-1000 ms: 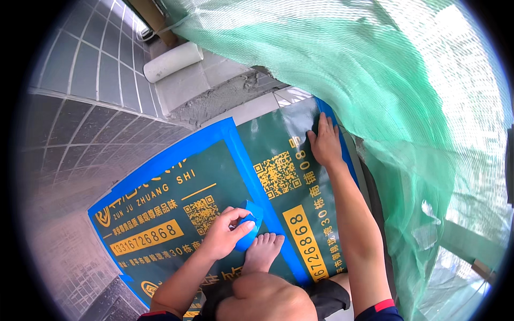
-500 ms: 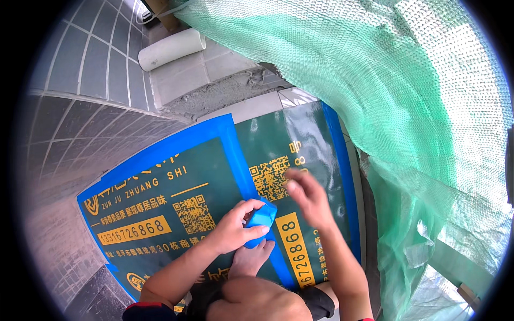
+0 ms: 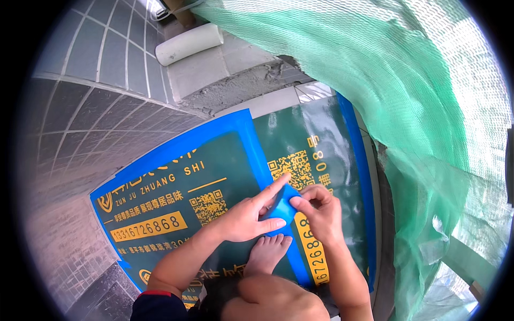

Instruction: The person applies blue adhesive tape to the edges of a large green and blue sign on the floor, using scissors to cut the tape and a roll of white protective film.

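A roll of blue tape is held above the green printed floor sheet, close over a blue tape strip that runs along the sheet. My left hand grips the roll from its left side, thumb below and index finger stretched along the top. On the roll's right side, my right hand is closed with thumb and index finger pinching at the blue tape's edge. Whether a loose end is between those fingertips is hard to make out. A bare foot rests on the sheet just below the roll.
Green mesh netting hangs along the right side. A grey tiled wall rises at the left. Beyond the sheet lie rough mortar and a white pipe. Another blue strip edges the sheet's right side.
My right hand has come in from above right and now touches the roll. The left index finger has stretched out along it. The whole view has shifted slightly.
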{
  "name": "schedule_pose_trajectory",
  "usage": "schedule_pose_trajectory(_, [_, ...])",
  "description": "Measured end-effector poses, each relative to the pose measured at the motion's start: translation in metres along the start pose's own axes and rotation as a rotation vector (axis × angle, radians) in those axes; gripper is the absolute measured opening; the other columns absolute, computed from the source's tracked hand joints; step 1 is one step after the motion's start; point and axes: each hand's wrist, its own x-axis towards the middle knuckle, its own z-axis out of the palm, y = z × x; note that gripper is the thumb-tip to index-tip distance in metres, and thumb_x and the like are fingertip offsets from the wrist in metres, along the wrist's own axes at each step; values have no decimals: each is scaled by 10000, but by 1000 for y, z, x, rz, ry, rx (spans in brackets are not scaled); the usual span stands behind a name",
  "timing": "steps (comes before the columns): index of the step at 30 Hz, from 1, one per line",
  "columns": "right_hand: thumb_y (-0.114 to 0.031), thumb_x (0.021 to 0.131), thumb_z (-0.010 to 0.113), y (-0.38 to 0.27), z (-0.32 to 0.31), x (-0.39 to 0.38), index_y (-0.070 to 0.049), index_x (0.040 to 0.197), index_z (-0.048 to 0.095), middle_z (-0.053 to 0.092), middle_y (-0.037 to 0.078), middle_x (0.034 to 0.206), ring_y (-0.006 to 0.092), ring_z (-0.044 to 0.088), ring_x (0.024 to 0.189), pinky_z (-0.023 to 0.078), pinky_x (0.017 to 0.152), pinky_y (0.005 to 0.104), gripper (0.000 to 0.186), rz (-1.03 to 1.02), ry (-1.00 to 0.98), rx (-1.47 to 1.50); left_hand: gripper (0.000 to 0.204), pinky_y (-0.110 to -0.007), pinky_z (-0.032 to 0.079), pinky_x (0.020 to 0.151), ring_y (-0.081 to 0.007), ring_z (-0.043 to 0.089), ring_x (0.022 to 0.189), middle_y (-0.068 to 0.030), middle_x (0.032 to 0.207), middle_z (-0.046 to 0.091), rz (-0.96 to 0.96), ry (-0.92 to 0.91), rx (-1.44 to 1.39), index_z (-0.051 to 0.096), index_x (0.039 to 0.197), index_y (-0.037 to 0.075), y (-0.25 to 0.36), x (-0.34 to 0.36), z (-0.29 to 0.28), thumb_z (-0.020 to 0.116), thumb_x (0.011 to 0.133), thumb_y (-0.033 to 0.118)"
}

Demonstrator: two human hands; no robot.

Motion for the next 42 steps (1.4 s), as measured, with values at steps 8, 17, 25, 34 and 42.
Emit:
schedule_pose_trajectory(8, [-81, 885, 817, -17, -13, 47, -10, 854, 680, 659, 23, 950, 96, 601, 841, 483, 800, 241, 158, -176, 257, 228, 997, -331, 519, 840, -166, 668, 913, -126, 995, 699, -5, 123, 389, 282, 1558, 29, 26, -33, -47, 899, 812, 271])
schedule_pose_trajectory(17, [-242, 912, 808, 23, -49, 197, 16, 890, 705, 680, 35, 877, 122, 593, 848, 462, 844, 274, 279, -337, 577, -288, 436, -379, 578, 777, -280, 755, 888, -160, 1030, 769, 13, 687, 926, 750, 1132, 36, 27, -51, -129, 856, 810, 310])
schedule_pose_trajectory(25, [-174, 905, 800, 24, -76, 271, 24, 1291, 649, 665, 142, 1301, 258, 610, 1176, 441, 1054, 382, 460, -307, 592, -240, 474, -439, 575, 757, -370, 721, 864, -183, 949, 744, -60, 826, 1278, 762, 1085, 17, 34, 35, -121, 751, 882, 446])
schedule_pose_trajectory(34, [-415, 888, 796, 63, -97, 318, 7, 1306, 652, 632, 208, 1389, 365, 580, 1276, 412, 1082, 429, 612, -350, 752, -781, 444, -488, 567, 682, -386, 717, 763, -194, 792, 720, -215, 738, 1343, 763, 947, 15, 42, 64, -126, 742, 880, 454])
schedule_pose_trajectory(42, [-454, 885, 791, 70, -105, 325, 5, 1080, 757, 768, 169, 1056, 305, 715, 964, 512, 901, 417, 501, -416, 806, -745, 458, -488, 572, 689, -393, 719, 747, -200, 736, 709, -250, 713, 1341, 755, 827, 18, 50, 79, -128, 740, 870, 474])
